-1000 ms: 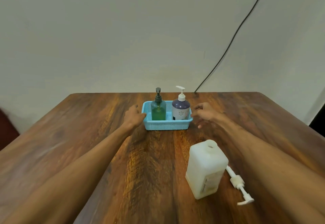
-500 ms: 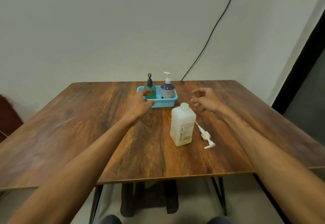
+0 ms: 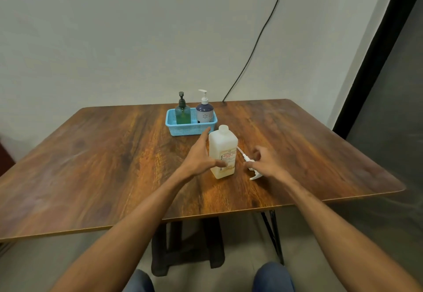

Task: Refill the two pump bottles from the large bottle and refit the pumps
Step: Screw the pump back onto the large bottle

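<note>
Both hands are down at the middle of the table (image 3: 91, 165), either side of the big bottle (image 3: 225, 148). It stands upright on the wood, cap off, neck open, label facing the camera, just in front of the basket's near right corner.

The left hand (image 3: 201, 154) lies flat along the bottle's left face. Its fingers are straight and point away toward the basket, and the thumb reaches across the lower front, over the label. That is an open, spread hand laid against the bottle, not a fist around it.

The right hand (image 3: 266, 164) is just beside the bottle on the other side, over the loose pump (image 3: 248, 159). The pump lies flat on the table, its thin tube running back behind the bottle and its nozzle poking out toward the near edge under the palm. The fingers are loosely curled and the thumb sits close to the pump's collar. Whether they actually pinch it or only hover, I cannot tell from here.

Further back sits the blue basket (image 3: 192, 129), with two pump bottles standing upright inside. The green bottle (image 3: 183, 114) is on the left with a dark pump screwed on. The purple bottle (image 3: 204, 114) is on the right with a white pump on top. The two stand side by side, close together.

A black cable (image 3: 258, 39) runs down the wall to the table's far edge.
</note>
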Demonstrator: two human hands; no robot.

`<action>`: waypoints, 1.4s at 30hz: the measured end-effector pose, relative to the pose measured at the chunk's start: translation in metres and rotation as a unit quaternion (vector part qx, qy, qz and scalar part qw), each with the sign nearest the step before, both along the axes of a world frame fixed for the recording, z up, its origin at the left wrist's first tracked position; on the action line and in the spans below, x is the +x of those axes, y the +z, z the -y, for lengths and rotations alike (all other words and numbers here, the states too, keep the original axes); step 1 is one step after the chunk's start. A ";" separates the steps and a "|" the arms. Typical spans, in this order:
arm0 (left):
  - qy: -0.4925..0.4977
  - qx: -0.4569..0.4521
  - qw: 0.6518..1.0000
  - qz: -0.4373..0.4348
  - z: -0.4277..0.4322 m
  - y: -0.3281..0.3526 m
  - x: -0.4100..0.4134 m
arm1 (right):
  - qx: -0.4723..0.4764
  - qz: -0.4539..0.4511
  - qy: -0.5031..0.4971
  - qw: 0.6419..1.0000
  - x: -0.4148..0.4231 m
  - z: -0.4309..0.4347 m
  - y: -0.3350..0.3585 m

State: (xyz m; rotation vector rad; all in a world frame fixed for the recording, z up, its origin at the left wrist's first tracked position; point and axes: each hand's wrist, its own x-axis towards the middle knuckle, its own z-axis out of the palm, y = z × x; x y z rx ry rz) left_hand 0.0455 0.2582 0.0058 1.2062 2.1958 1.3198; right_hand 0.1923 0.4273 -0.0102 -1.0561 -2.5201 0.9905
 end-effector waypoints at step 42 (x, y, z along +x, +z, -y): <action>0.187 0.065 0.977 -0.075 0.080 0.001 -0.088 | 0.164 -0.307 0.126 0.929 -0.051 0.102 0.176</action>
